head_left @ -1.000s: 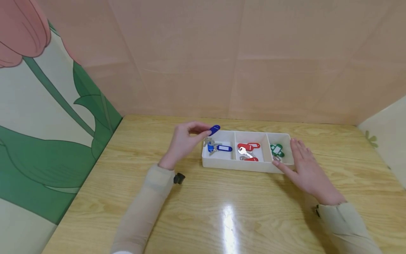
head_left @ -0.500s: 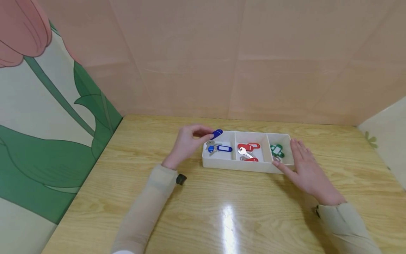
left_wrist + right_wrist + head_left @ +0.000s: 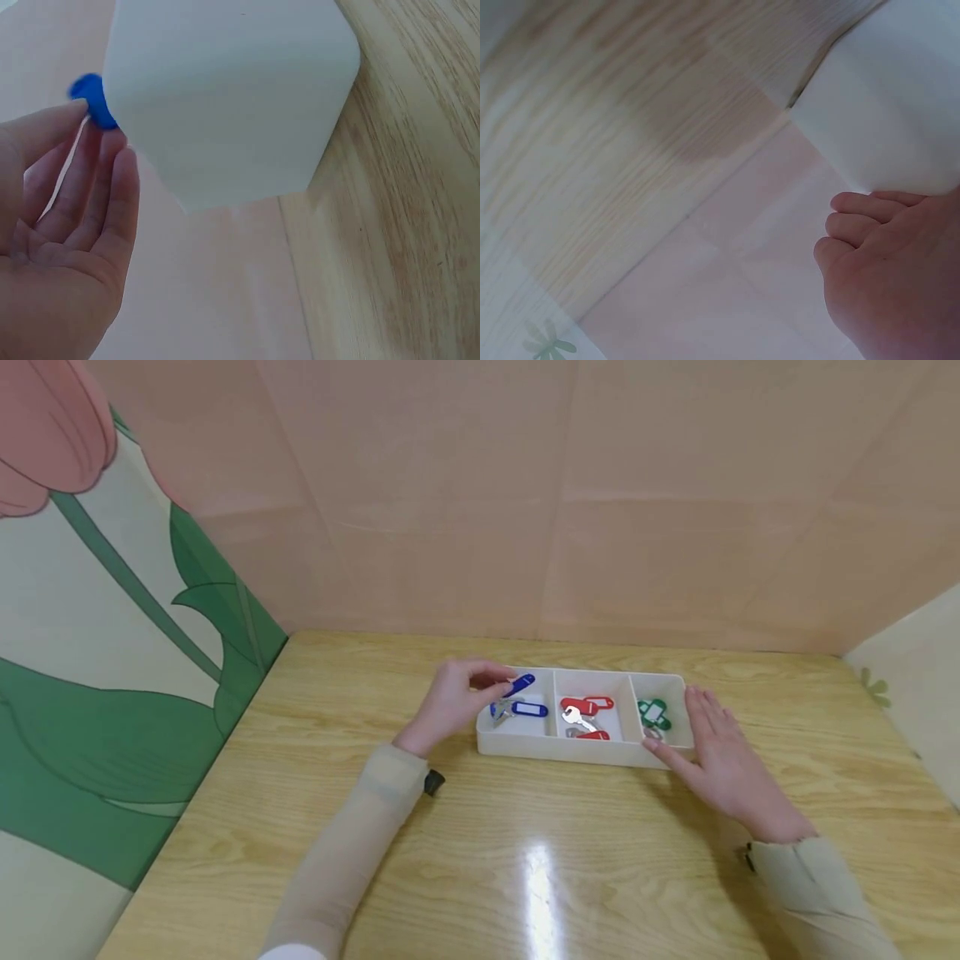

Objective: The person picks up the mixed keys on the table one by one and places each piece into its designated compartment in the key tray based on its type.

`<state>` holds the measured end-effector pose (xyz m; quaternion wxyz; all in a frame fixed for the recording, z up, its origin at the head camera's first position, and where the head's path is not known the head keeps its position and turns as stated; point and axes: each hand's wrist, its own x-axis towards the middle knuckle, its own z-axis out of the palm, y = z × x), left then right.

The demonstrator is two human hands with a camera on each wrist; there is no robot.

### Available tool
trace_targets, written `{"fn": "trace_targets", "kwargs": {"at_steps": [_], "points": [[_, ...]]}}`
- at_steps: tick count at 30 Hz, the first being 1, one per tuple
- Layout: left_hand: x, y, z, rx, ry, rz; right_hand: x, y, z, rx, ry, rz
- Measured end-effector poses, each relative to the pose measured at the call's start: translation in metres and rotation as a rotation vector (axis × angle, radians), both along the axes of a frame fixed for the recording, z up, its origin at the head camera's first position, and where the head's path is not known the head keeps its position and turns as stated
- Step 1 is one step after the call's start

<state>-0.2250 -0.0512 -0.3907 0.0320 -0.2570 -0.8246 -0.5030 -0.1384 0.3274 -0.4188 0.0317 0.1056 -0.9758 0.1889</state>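
Observation:
My left hand (image 3: 453, 702) pinches a blue key tag (image 3: 520, 684) between thumb and fingers, just over the left compartment of a white box (image 3: 525, 747). Another blue key tag (image 3: 531, 710) lies in that compartment, with silver keys (image 3: 502, 710) beside it, partly behind the hand. In the left wrist view the held blue tag (image 3: 94, 100) shows past the box's end wall (image 3: 225, 135). My right hand (image 3: 723, 760) rests against the box's right end, fingers straight along the outside and thumb at the front rim. The right wrist view shows its fingers touching the white wall (image 3: 885, 127).
Red key tags (image 3: 579, 706) with a silver key (image 3: 576, 718) lie in the middle compartment. Green key tags (image 3: 655, 715) overlap in the right one. The box stands on a wooden table (image 3: 480, 860), close to a pinkish wall covering (image 3: 450, 527) behind it.
My left hand has moved right and slightly down with the blue key tag, from the box's left edge to over the left compartment. The right hand and box have stayed put.

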Motion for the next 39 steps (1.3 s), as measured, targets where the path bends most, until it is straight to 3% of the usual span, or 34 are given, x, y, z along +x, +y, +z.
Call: {"fn": "trace_targets", "kwargs": {"at_steps": [6, 17, 28, 39], "points": [[-0.002, 0.001, -0.003, -0.018, -0.014, -0.021, -0.001, -0.001, 0.001, -0.009, 0.006, 0.004], [0.004, -0.006, -0.002, -0.001, -0.031, 0.024, -0.002, 0.000, 0.002, -0.009, 0.027, 0.013], [0.011, -0.020, -0.009, -0.001, 0.035, 0.067, -0.001, 0.000, 0.002, -0.004, 0.012, 0.010], [0.013, -0.035, -0.008, -0.117, 0.034, 0.085, -0.002, 0.000, 0.006, 0.011, 0.033, 0.015]]}}
